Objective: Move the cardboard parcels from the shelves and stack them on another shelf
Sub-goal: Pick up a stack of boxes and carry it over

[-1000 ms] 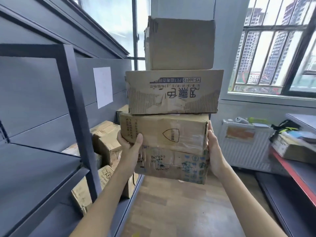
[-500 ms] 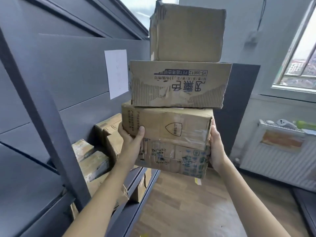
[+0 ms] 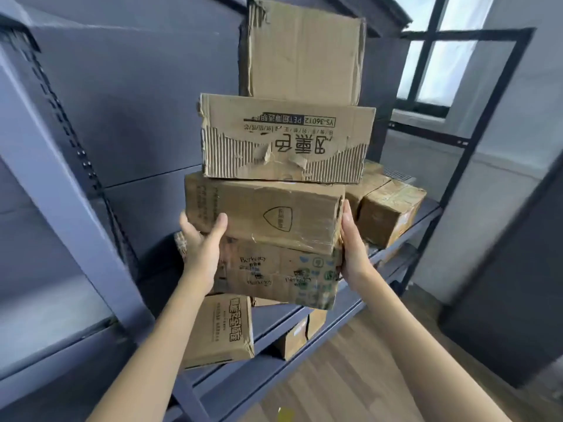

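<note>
Both hands carry a stack of four parcels in front of a grey shelf [image 3: 341, 315]. The left hand [image 3: 199, 254] grips the stack's left side, thumb hooked over the front face of the shield box [image 3: 265, 217], fingers hidden behind the corner. The right hand [image 3: 352, 248] presses flat against the right side, fingers straight and pointing up, spanning the seam between the shield box and the Berkeley box [image 3: 280, 274] below it. The Berkeley box is the lowest of the stack, between the two wrists, its long axis running from hand to hand and dipping slightly toward the right hand. Above the grip sits the torn box [image 3: 286, 141], long axis also hand to hand, its print upside down and its right end overhanging the right hand. On top stands the plain box [image 3: 304, 53], taller than wide and leaning a little left. Below the left wrist a printed parcel [image 3: 219, 327] lies on the shelf. Beyond the right hand, taped parcels [image 3: 387, 211] rest on the same shelf, just behind the stack. A window [image 3: 438, 56] shows well above the right hand.
</note>
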Demonstrator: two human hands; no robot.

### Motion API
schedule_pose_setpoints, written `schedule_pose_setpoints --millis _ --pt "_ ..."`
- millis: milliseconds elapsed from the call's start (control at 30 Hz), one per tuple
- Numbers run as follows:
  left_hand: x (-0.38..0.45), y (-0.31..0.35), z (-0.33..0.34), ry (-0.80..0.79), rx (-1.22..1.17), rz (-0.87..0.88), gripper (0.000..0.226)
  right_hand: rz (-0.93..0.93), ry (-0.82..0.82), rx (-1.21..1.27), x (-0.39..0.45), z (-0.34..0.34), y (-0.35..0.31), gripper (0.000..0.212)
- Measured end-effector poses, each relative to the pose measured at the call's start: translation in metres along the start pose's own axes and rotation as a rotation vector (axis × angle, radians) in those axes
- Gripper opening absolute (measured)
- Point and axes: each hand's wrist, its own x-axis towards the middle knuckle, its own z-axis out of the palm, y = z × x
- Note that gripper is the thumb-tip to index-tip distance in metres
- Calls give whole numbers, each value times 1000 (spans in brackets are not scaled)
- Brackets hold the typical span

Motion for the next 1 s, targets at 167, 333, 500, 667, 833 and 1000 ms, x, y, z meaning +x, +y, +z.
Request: schedule_pose_setpoints --millis 167,333,500,667,833,1000 --pt "43 -8 -18 221 111 -92 80 276 -132 86 46 33 37 70" --pt "71 -24 -12 327 165 -195 88 378 -193 64 85 53 58 105" --pt "100 -35 -11 401 202 -186 96 305 -241 102 111 54 59 69" --pt "116 -27 -2 386 222 -166 98 250 -199 179 107 52 55 84" --pt "123 -27 -19 442 230 -125 73 32 -345 -59 84 53 71 95" --pt "143 -15 -35 407 371 -68 67 -51 -360 -278 86 75 83 109"
